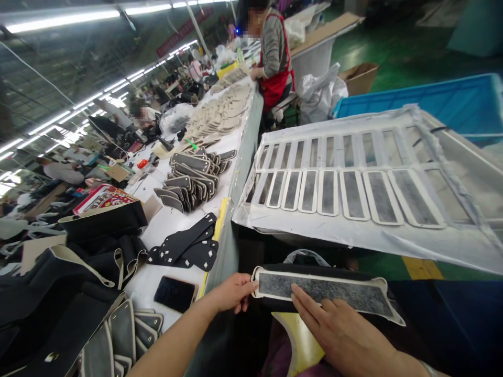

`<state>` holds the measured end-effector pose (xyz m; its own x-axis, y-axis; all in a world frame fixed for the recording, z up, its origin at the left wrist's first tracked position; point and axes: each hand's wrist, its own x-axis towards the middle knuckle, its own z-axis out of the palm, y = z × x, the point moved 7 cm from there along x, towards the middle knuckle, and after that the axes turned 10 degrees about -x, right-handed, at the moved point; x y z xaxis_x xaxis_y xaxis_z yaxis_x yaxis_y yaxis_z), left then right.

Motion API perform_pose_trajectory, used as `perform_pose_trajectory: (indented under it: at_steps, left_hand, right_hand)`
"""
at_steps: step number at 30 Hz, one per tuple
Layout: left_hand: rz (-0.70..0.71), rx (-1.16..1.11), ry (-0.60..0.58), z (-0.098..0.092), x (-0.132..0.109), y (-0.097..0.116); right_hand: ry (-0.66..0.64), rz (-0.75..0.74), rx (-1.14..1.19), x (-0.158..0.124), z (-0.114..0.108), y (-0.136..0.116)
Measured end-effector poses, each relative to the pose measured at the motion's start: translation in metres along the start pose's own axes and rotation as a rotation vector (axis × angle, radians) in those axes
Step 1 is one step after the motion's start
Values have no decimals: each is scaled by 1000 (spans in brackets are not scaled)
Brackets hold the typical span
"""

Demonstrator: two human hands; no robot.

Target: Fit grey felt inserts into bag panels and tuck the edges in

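Over my lap lies a black bag-like piece with a long grey panel [349,294] edged in a cream border. My left hand [234,292] pinches the left end of this piece, thumb on the cream border. Flat on the grey panel rests my right hand [326,319], its fingers stretched out, pressing on the surface without gripping it. Beneath the piece, a yellow sheet [301,340] partly shows. To the right, a white frame [298,225] with rectangular openings carries a row of grey panels [328,192] with cream borders.
The long table [231,152] at left holds stacked grey tabs [188,180], black cut pieces [184,243], a phone [175,293] and black bag parts [47,303]. A co-worker in a red apron [275,78] stands farther back. A blue bin [416,102] stands behind the frame.
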<state>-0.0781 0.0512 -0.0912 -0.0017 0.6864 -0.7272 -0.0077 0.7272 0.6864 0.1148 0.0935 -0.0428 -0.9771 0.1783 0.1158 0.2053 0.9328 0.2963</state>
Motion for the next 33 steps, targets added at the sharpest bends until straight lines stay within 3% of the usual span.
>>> perform_pose_trajectory:
  at_steps: [6,12,15,20,27,33]
  left_hand:
    - [-5,159,43,3,-10,7]
    - [86,407,182,6,-16,42]
    - [93,426,168,9,-11,51]
    - [5,255,54,12,-2,40]
    - [20,-88,52,12,3,24]
    - [10,-219,82,13,6,16]
  right_hand:
    - [-102,-38,46,3,-12,5]
    - [-103,-48,39,1,-13,5]
    - [-97,-31,30,-3,-8,2]
    - [-113,1,-10,-5,0,1]
    - [-54,61,45,-3,-6,7]
    - [2,72,9,-4,2,5]
